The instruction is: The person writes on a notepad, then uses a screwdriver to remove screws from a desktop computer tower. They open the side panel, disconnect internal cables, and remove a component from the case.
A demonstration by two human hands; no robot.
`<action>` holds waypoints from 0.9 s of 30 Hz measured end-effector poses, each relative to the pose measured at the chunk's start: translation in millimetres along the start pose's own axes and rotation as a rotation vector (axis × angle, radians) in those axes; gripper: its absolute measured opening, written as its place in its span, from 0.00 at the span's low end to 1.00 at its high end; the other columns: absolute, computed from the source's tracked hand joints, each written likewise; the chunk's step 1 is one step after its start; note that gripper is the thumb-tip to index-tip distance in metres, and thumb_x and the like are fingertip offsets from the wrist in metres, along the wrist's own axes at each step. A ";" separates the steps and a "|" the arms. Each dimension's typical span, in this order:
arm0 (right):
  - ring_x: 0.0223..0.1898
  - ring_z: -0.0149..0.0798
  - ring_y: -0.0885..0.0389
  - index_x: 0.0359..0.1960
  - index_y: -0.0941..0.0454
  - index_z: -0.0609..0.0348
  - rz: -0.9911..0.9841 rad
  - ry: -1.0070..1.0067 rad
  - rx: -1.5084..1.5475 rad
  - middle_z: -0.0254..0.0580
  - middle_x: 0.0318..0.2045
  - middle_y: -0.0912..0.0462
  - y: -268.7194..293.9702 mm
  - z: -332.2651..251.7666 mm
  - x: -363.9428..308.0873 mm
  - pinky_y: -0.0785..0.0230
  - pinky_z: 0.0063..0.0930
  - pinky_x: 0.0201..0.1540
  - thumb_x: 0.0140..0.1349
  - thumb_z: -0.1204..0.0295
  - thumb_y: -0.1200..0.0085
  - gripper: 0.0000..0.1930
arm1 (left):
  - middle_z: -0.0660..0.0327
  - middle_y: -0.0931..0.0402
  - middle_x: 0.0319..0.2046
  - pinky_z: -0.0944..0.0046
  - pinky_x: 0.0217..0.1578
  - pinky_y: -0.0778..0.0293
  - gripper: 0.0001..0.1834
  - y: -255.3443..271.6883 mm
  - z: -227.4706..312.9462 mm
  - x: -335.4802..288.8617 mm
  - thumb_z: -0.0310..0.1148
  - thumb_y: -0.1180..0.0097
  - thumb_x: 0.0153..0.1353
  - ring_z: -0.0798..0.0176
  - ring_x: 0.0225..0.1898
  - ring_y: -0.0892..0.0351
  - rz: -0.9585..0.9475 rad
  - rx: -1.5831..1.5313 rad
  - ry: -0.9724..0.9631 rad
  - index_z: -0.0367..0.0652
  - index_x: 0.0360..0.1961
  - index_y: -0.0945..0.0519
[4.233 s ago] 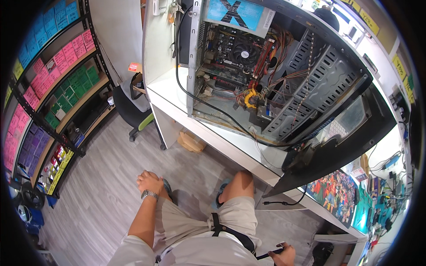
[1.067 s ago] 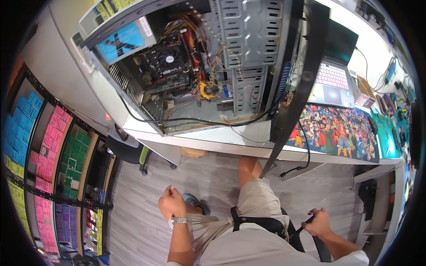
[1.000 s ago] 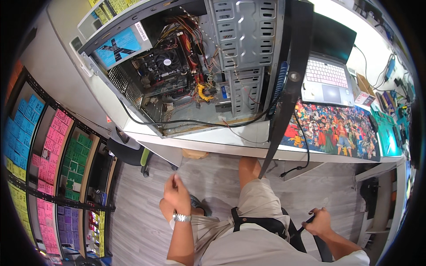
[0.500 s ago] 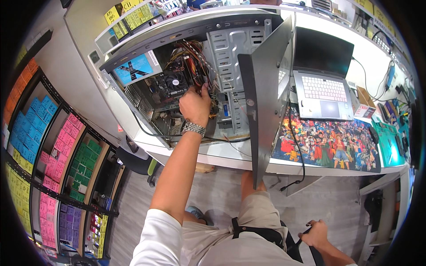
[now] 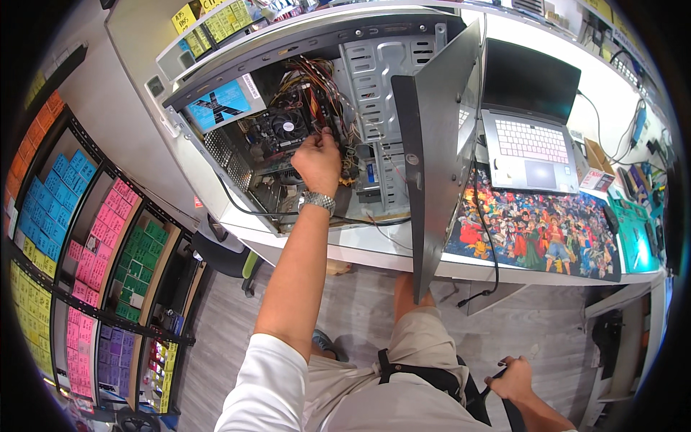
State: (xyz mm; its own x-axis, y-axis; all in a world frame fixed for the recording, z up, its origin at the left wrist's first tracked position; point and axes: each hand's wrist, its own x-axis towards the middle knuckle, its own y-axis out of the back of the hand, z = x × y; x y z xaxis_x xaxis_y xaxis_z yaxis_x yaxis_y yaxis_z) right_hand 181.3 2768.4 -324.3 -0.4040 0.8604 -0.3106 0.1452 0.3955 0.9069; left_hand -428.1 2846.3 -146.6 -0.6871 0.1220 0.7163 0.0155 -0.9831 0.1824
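A computer case [image 5: 389,93] lies on its side on the white desk, its interior exposed. My left hand [image 5: 317,160] reaches into it, fingers pinched together beside the round black processor fan [image 5: 288,127] and below a bundle of coloured cables [image 5: 309,79]. What the fingertips grip is hidden. A blue-labelled power supply [image 5: 219,106] fills the case's upper left corner. Down at the lower right, away from the desk, my right hand [image 5: 512,378] is curled around a dark object, too little of it visible to name. A black strap [image 5: 425,374] crosses my lap.
A dark panel [image 5: 439,151] stands tilted up at the case's right side. Beyond it are an open laptop [image 5: 533,137], a colourful printed mat [image 5: 536,230] and a hanging black cable [image 5: 489,252]. Shelves of coloured boxes [image 5: 93,245] line the left; an office chair [image 5: 223,255] sits beneath the desk.
My left hand has shifted slightly and its fingers bunch closer together near the fan. The whole view has moved a little; my right hand stays much the same.
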 end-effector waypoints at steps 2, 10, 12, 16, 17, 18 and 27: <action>0.43 0.62 0.14 0.39 0.10 0.71 0.002 -0.018 -0.020 0.60 0.31 0.10 0.3 -0.5 0.1 0.17 0.46 0.51 0.40 0.55 0.24 0.30 | 0.52 0.11 0.23 0.60 0.32 0.17 0.17 0.8 1.5 -0.4 0.39 0.30 0.70 0.57 0.25 0.08 -0.011 -0.019 0.038 0.32 0.34 0.09; 0.44 0.61 0.14 0.40 0.10 0.71 0.007 0.001 -0.001 0.59 0.31 0.10 -1.4 1.6 0.4 0.17 0.47 0.50 0.39 0.55 0.23 0.31 | 0.51 0.11 0.24 0.60 0.32 0.17 0.16 -7.1 -2.9 -1.1 0.39 0.29 0.69 0.55 0.26 0.08 0.037 -0.020 0.052 0.33 0.34 0.09; 0.44 0.61 0.14 0.40 0.10 0.70 0.012 0.002 0.010 0.59 0.31 0.10 -1.1 1.3 0.5 0.18 0.47 0.50 0.39 0.55 0.23 0.31 | 0.49 0.12 0.24 0.58 0.32 0.17 0.16 -9.7 -5.2 -1.3 0.39 0.28 0.67 0.53 0.26 0.09 0.053 0.005 0.018 0.33 0.34 0.09; 0.46 0.61 0.15 0.42 0.10 0.68 -0.005 -0.031 0.015 0.60 0.32 0.12 1.2 -3.2 -0.8 0.19 0.48 0.52 0.39 0.54 0.22 0.32 | 0.49 0.11 0.27 0.50 0.35 0.17 0.12 -10.5 -6.1 -1.7 0.36 0.28 0.64 0.42 0.30 0.10 0.032 0.076 -0.052 0.35 0.34 0.09; 0.46 0.62 0.15 0.43 0.11 0.68 -0.015 -0.040 -0.006 0.60 0.32 0.12 2.0 -5.1 -0.4 0.19 0.48 0.52 0.39 0.53 0.22 0.33 | 0.50 0.12 0.28 0.49 0.35 0.17 0.12 -9.8 -5.1 -1.2 0.36 0.28 0.64 0.42 0.31 0.11 0.027 0.109 -0.071 0.36 0.35 0.09; 0.46 0.62 0.15 0.43 0.11 0.68 -0.011 -0.044 0.007 0.61 0.33 0.12 2.9 -7.1 -0.3 0.20 0.48 0.53 0.39 0.53 0.22 0.33 | 0.50 0.12 0.29 0.47 0.36 0.18 0.11 -8.6 -3.7 -0.1 0.36 0.28 0.63 0.41 0.33 0.11 0.004 0.148 -0.067 0.37 0.36 0.09; 0.49 0.62 0.15 0.43 0.11 0.68 -0.050 -0.074 -0.031 0.62 0.35 0.12 5.9 -18.6 -0.3 0.20 0.47 0.55 0.40 0.54 0.22 0.32 | 0.49 0.19 0.45 0.43 0.43 0.21 0.15 -8.9 5.6 10.0 0.27 0.34 0.60 0.39 0.41 0.17 0.044 0.241 -0.346 0.37 0.49 0.14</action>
State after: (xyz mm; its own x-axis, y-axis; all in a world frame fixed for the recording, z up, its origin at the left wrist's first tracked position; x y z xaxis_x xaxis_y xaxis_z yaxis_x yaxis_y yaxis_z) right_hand 165.4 2764.5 -313.6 -0.3417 0.8617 -0.3752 0.0980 0.4297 0.8976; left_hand -431.1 2857.0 -137.3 -0.3985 0.1597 0.9031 0.2370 -0.9333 0.2697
